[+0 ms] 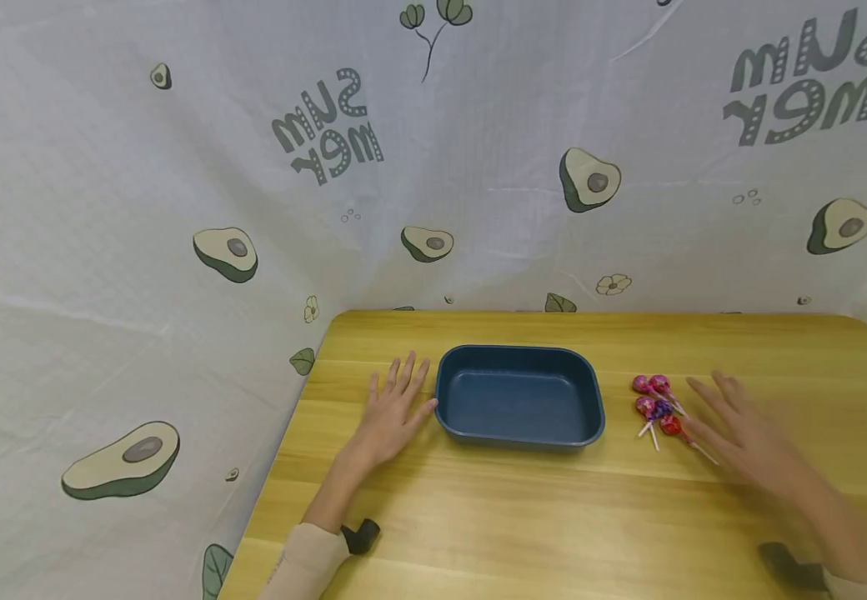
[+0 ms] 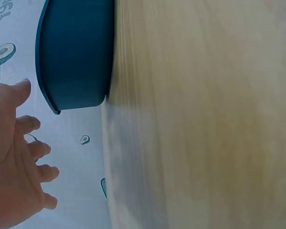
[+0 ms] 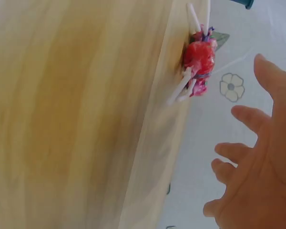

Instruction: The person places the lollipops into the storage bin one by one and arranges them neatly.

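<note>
Right hand was released, fingers spread, five wrapped lollipops lay just beside its fingertips, left hand was likewise released, blue tray sat just beside its thumb, wooden table extended below both hands.

Pale cloth behind table, continuing round left side and at right edge. Light creases in fabric. Print: avocado halves, green leaves, pale flowers, budded sprig up top, grey "SUMMER" lettering mirrored, two spots. Table: yellowish wood-look top, grain running roughly side to side, far corners rounded, far edge close to cloth. Lighting diffuse, soft sheen on near tabletop.
</note>
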`<state>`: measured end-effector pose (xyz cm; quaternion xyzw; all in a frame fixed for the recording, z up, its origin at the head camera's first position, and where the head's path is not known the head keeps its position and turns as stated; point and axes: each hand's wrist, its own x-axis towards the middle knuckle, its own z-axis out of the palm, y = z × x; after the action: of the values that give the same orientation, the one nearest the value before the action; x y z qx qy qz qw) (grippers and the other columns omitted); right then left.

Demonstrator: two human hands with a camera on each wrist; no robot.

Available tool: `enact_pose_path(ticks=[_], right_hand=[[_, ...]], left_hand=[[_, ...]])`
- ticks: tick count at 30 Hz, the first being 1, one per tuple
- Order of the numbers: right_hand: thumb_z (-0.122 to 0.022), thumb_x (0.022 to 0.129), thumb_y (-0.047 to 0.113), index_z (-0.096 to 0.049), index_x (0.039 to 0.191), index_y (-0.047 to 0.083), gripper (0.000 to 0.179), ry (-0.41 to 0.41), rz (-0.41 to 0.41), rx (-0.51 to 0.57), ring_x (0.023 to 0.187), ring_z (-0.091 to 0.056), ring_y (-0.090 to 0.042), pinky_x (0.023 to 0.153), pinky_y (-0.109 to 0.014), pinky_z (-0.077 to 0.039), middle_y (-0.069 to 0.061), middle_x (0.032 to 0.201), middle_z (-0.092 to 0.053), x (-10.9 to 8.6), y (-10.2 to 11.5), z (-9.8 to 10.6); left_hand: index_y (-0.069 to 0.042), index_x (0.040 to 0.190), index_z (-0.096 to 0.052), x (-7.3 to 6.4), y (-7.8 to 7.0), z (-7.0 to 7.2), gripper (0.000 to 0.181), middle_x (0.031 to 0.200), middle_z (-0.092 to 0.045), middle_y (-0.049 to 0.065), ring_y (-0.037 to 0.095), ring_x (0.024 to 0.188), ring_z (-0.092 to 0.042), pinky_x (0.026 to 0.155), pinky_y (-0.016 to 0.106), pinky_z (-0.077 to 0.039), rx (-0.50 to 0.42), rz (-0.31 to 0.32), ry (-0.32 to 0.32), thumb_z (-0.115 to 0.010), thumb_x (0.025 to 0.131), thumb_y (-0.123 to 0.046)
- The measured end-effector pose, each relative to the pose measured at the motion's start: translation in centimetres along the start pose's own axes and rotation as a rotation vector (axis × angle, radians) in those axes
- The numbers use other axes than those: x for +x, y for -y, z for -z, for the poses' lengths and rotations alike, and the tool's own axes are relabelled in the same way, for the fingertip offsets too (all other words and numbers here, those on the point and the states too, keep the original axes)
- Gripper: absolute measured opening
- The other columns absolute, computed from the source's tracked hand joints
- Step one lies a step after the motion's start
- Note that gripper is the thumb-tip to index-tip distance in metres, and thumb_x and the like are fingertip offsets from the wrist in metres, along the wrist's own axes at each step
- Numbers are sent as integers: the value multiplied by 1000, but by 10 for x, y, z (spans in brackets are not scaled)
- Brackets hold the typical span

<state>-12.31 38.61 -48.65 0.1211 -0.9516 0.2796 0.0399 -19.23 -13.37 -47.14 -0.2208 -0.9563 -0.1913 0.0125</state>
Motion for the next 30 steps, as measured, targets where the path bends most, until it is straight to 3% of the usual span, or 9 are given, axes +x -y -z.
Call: enact_pose_path(ticks=[4, 11, 16, 19, 21, 23, 25, 28, 30], right_hand=[[-56, 106, 20, -27, 163, 4, 66, -30, 39, 53, 154, 2, -62, 106, -87, 12, -37, 168, -8, 3, 3, -2], [-68, 98, 10, -45, 156, 6, 63, -122, 164, 57, 144, -21, -68, 112, -84, 12, -44, 155, -32, 6, 4, -11], [-74, 94, 8, -55, 150, 10, 59, -192, 201, 22, 129, -39, -71, 104, -88, -19, -43, 145, -45, 10, 5, -15], [-76, 92, 7, -66, 137, 4, 47, -247, 211, -29, 115, -52, -65, 89, -78, -39, -38, 137, -55, 14, 7, -17], [-78, 89, 6, -72, 125, 0, 37, -289, 218, -59, 108, -58, -58, 88, -59, -47, -35, 128, -62, 17, 7, -19], [-81, 85, 5, -77, 112, -2, 27, -331, 223, -79, 103, -62, -43, 85, -40, -46, -31, 118, -66, 20, 8, -22], [-81, 84, 5, -79, 104, -1, 21, -351, 203, -89, 97, -61, -38, 78, -30, -41, -29, 111, -68, 21, 8, -22], [-81, 86, 7, -79, 101, -1, 17, -335, 150, -95, 95, -59, -36, 74, -32, -41, -29, 105, -67, 24, 9, -22], [-79, 89, 9, -79, 102, -2, 17, -306, 100, -95, 94, -58, -45, 72, -40, -43, -32, 106, -66, 25, 10, -20]], left_hand=[[-18, 167, -19, 0, -4, -2, 68, 176, -10, 9, 39, 162, -11, 125, 72, -7, -24, -47, 22, -39, 111, -50], [-17, 167, -21, -1, -7, -6, 66, 174, -16, 14, 41, 161, -14, 125, 73, -7, -44, -84, 54, -38, 111, -48], [-16, 167, -21, -1, -6, -7, 66, 174, -16, 13, 41, 161, -14, 125, 72, -7, -58, -79, 52, -38, 111, -48], [-17, 167, -21, -2, -6, -7, 66, 174, -16, 14, 41, 161, -14, 125, 72, -7, -61, -75, 56, -38, 111, -48], [-17, 167, -20, -2, -5, -6, 66, 174, -16, 14, 41, 161, -14, 125, 72, -7, -65, -71, 62, -37, 111, -49], [-18, 167, -19, -3, -5, -6, 66, 174, -15, 14, 41, 161, -13, 125, 72, -6, -74, -66, 69, -37, 111, -48], [-18, 167, -19, -3, -5, -6, 66, 174, -15, 14, 41, 161, -13, 125, 72, -6, -81, -64, 71, -37, 111, -49], [-19, 167, -20, -3, -5, -7, 66, 174, -15, 15, 41, 162, -13, 125, 72, -7, -80, -65, 69, -37, 111, -49], [-20, 167, -19, -3, -5, -7, 66, 174, -16, 15, 40, 162, -13, 125, 72, -7, -72, -67, 67, -37, 111, -50]])
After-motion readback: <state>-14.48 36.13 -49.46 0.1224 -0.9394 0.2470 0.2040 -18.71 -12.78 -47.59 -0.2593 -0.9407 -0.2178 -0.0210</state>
